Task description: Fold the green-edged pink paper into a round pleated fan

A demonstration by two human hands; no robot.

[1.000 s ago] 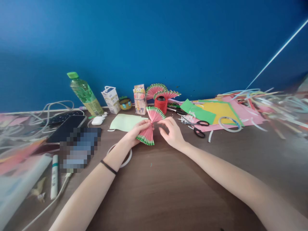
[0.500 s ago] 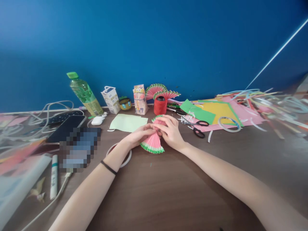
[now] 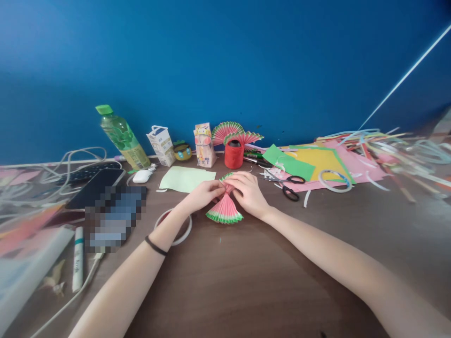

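Observation:
Between my hands is a pleated paper fan (image 3: 225,210), pink with a white and green edge. It is pinched narrow at its middle, with one half spread toward me and the other largely hidden behind my fingers. My left hand (image 3: 205,194) is closed, thumb and fingers gripping the fan near its waist from the left. From the right, my right hand (image 3: 249,194) curls over the far half, its fingertips at the waist. Just beyond stands a spool of red thread (image 3: 234,155), with more pleated fans (image 3: 228,131) behind it.
Black-handled scissors (image 3: 291,188), a tape roll (image 3: 335,182) and coloured paper (image 3: 317,162) lie right. Pale green paper (image 3: 186,179) is left of the hands; a ring (image 3: 188,230) lies by my left wrist. A bottle (image 3: 123,138), cartons (image 3: 162,145) and a phone (image 3: 118,216) are further left.
The fan's near half has opened a little wider and turned slightly to the right. My left hand has shifted slightly, and its fingers are less extended over the fan. My right hand stays on the fan.

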